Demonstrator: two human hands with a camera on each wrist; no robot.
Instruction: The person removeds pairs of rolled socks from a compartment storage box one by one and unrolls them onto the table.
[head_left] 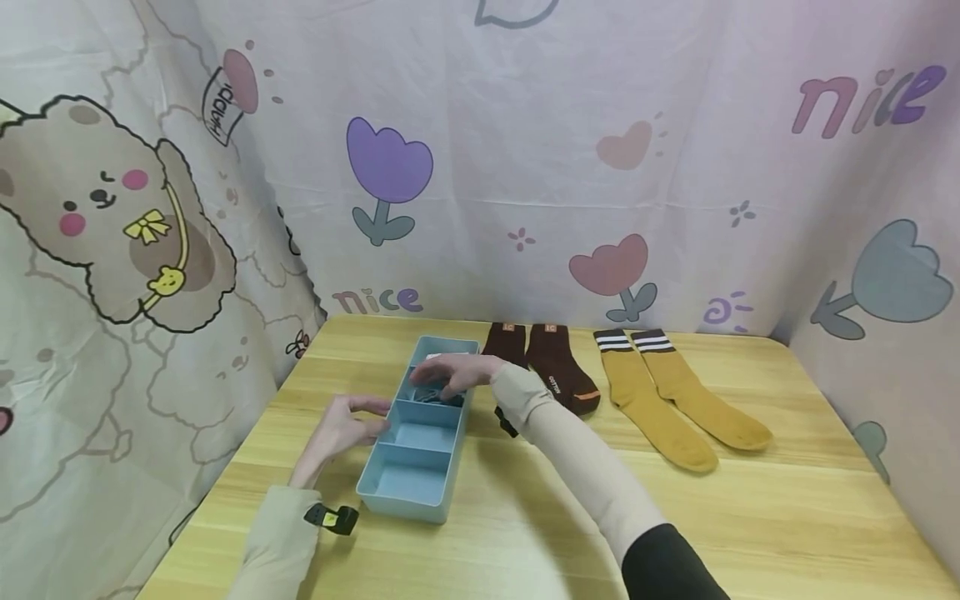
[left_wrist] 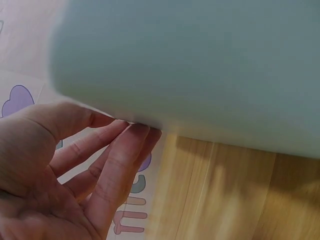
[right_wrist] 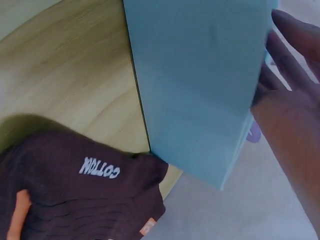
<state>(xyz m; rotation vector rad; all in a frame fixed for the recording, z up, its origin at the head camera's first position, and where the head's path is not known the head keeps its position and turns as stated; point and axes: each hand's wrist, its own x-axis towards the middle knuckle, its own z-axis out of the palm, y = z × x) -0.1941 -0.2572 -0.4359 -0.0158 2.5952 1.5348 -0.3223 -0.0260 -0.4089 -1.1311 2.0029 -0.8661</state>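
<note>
A long light-blue divided storage box (head_left: pixel 408 504) lies lengthwise on the table. My left hand (head_left: pixel 347 429) is at its left side, the fingertips touching the outer wall; in the left wrist view, the left hand (left_wrist: pixel 85 165) has thumb and fingertips close together against the box (left_wrist: pixel 200 65). Over the rear part of the box reaches my right hand (head_left: pixel 459 372), fingers spread and bent down. Beneath it, in one compartment, lie dark thin cable-like items (head_left: pixel 435 396), partly covered by the hand. In the right wrist view, the box's side wall (right_wrist: pixel 200 90) hides the right hand's fingertips.
Right of the box lie dark brown socks (head_left: pixel 551 358), and beyond them a pair of mustard socks (head_left: pixel 660 408) with striped cuffs. All rest on a wooden table (head_left: pixel 750 517). A patterned cloth (head_left: pixel 510 167) hangs behind the table's far edge.
</note>
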